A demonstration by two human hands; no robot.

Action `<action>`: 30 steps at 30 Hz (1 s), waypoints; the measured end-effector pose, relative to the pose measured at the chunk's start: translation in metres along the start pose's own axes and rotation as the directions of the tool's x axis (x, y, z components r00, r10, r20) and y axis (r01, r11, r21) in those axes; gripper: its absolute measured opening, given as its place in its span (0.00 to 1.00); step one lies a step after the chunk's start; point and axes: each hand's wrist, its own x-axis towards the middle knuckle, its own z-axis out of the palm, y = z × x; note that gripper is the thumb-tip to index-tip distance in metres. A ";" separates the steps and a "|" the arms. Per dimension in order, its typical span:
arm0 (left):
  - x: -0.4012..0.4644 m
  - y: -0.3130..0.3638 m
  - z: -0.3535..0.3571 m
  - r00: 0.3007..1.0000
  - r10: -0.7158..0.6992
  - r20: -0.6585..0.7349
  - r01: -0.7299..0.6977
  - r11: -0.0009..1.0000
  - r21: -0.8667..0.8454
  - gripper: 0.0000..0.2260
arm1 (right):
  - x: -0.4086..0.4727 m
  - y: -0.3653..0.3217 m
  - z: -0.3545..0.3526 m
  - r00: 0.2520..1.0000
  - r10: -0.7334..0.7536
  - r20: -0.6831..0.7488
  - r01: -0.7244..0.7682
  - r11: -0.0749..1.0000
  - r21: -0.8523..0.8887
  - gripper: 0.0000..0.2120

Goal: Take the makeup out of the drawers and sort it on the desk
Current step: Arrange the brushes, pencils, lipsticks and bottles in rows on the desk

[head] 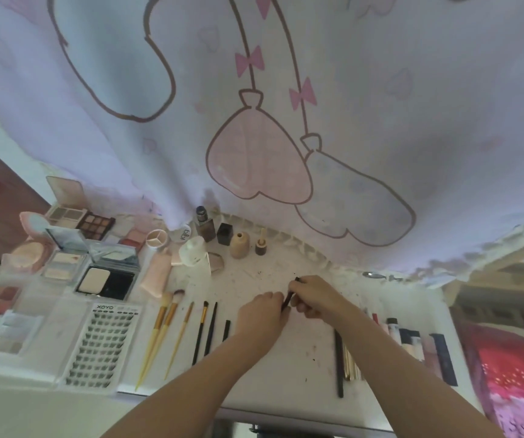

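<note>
Both hands meet over the middle of the bench [286, 368], the left hand [262, 312] and right hand [314, 297] pinching a slim dark pencil [288, 299], which may slip and roll right into the sorted tubes [412, 339] if either grip loosens

a bedroom: cartoon curtain [286, 121] behind makeup desk [286, 358].

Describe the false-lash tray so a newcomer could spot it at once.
Start at the white desk and go to its near left edge. Left of the gold-handled brushes lies the lash tray. Unlike the compacts behind it, it shows rows of dark lashes under an XOYO label.
</note>
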 end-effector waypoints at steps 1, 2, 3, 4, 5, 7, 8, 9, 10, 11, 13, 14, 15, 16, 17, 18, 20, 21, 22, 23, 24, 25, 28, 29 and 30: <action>-0.002 -0.001 -0.004 1.000 0.004 -0.005 -0.004 1.000 -0.008 0.10 | -0.005 -0.002 0.002 1.000 -0.023 -0.012 0.023 0.999 0.029 0.07; -0.004 -0.002 -0.009 1.000 0.016 -0.007 -0.016 1.000 -0.007 0.10 | -0.010 -0.004 0.004 0.998 -0.059 -0.029 0.061 0.997 0.041 0.09; -0.006 -0.004 -0.012 0.999 0.032 -0.007 -0.032 0.999 -0.001 0.10 | -0.014 -0.004 0.007 0.994 -0.103 -0.047 0.105 0.994 0.040 0.11; -0.009 -0.006 -0.015 0.999 0.046 -0.002 -0.046 0.999 -0.003 0.10 | -0.018 -0.003 0.010 0.988 -0.144 -0.060 0.146 0.989 0.029 0.12; -0.014 -0.008 -0.018 0.998 0.055 0.009 -0.055 0.998 -0.019 0.10 | -0.021 -0.003 0.013 0.983 -0.172 -0.067 0.174 0.985 0.014 0.13; -0.024 -0.012 -0.024 0.997 0.059 0.051 -0.054 0.993 -0.100 0.10 | -0.027 0.000 0.015 0.981 -0.180 -0.068 0.181 0.983 0.016 0.14; -0.027 -0.012 -0.029 0.995 0.060 0.085 -0.048 0.988 -0.147 0.10 | -0.030 0.002 0.016 0.984 -0.168 -0.058 0.171 0.984 0.043 0.14; -0.029 -0.012 -0.034 0.990 0.065 0.125 -0.043 0.984 -0.175 0.09 | -0.032 0.004 0.016 0.987 -0.153 -0.040 0.156 0.984 0.089 0.14; -0.030 -0.010 -0.040 0.984 0.074 0.162 -0.043 0.982 -0.187 0.09 | -0.034 0.008 0.018 0.991 -0.137 -0.015 0.137 0.981 0.140 0.14; -0.032 -0.009 -0.048 0.976 0.090 0.200 -0.052 0.981 -0.189 0.09 | -0.037 0.011 0.021 0.992 -0.123 0.007 0.119 0.974 0.194 0.14; -0.036 -0.018 -0.059 0.938 0.158 0.308 -0.097 0.974 -0.204 0.10 | -0.039 0.022 0.023 0.995 -0.095 -0.007 0.092 0.939 0.333 0.14; -0.041 -0.029 -0.063 0.903 0.193 0.383 -0.108 0.966 -0.234 0.10 | -0.039 0.027 0.018 0.997 -0.066 -0.051 0.081 0.899 0.431 0.13; -0.048 -0.042 -0.064 0.865 0.206 0.458 -0.083 0.958 -0.275 0.10 | -0.040 0.033 0.008 0.994 -0.028 -0.102 0.078 0.843 0.532 0.13; -0.057 -0.057 -0.063 0.834 0.192 0.517 -0.009 0.942 -0.335 0.09 | -0.042 0.038 -0.003 0.989 0.000 -0.147 0.089 0.796 0.598 0.13; -0.065 -0.070 -0.063 0.825 0.158 0.543 0.089 0.912 -0.401 0.08 | -0.044 0.043 -0.012 0.983 0.004 -0.183 0.110 0.786 0.608 0.12; -0.069 -0.078 -0.061 0.844 0.113 0.525 0.167 0.874 -0.455 0.08 | -0.047 0.046 -0.017 0.979 -0.016 -0.202 0.131 0.813 0.568 0.12; -0.065 -0.080 -0.053 0.910 0.013 0.414 0.228 0.818 -0.527 0.08 | -0.050 0.045 -0.004 0.981 -0.070 -0.183 0.141 0.901 0.410 0.09; -0.060 -0.076 -0.048 0.934 -0.030 0.356 0.228 0.818 -0.528 0.08 | -0.050 0.044 0.011 0.984 -0.077 -0.158 0.124 0.941 0.314 0.07; -0.054 -0.071 -0.042 0.948 -0.072 0.311 0.228 0.834 -0.502 0.09 | -0.049 0.042 0.028 0.987 -0.076 -0.140 0.105 0.971 0.216 0.06; -0.050 -0.066 -0.036 0.955 -0.116 0.272 0.234 0.858 -0.458 0.10 | -0.046 0.042 0.043 0.987 -0.074 -0.144 0.094 0.987 0.133 0.04; -0.047 -0.062 -0.030 0.959 -0.158 0.234 0.243 0.883 -0.402 0.10 | -0.042 0.044 0.057 0.983 -0.076 -0.166 0.088 0.994 0.065 0.03; -0.044 -0.061 -0.025 0.960 -0.196 0.197 0.255 0.906 -0.338 0.10 | -0.038 0.046 0.068 0.977 -0.084 -0.194 0.085 0.996 -0.002 0.03; -0.039 -0.063 -0.016 0.971 -0.226 0.081 0.231 0.971 -0.067 0.12 | -0.029 0.052 0.087 0.962 -0.143 -0.231 0.039 0.913 -0.405 0.04; -0.036 -0.065 -0.012 0.978 -0.202 0.056 0.201 0.979 0.033 0.13 | -0.028 0.052 0.092 0.960 -0.153 -0.235 -0.001 0.837 -0.547 0.04; -0.034 -0.067 -0.009 0.983 -0.178 0.044 0.172 0.978 0.117 0.14 | -0.027 0.052 0.095 0.961 -0.154 -0.232 -0.036 0.758 -0.651 0.05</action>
